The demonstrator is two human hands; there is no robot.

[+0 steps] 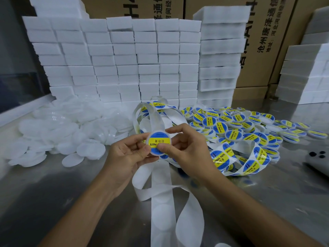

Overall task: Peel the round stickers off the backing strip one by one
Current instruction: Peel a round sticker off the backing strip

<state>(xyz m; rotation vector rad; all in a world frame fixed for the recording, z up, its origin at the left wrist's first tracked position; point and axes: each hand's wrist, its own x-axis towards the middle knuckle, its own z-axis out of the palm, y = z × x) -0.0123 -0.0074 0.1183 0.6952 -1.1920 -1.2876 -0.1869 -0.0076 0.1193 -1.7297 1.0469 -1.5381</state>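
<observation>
Stacked white foam blocks [114, 59] wall off the back of a shiny steel bench [53, 202]; brown cartons stand behind them. Just in front of the blocks, both hands meet over the bench. Left hand [128, 154] and right hand [185, 150] pinch a round white lid w/ blue-yellow round sticker [159, 142] between thumbs and fingertips, fingers narrow, curled on its rim. White backing strip [160, 202] hangs below the lid towards the viewer, its near stretch already bare. Judgement: sticker is being pressed down; best to centre it, then rub thumb outward from the middle so no edge lifts. Labelled lids [240, 122] pile right of the hands, plain ones left.
</observation>
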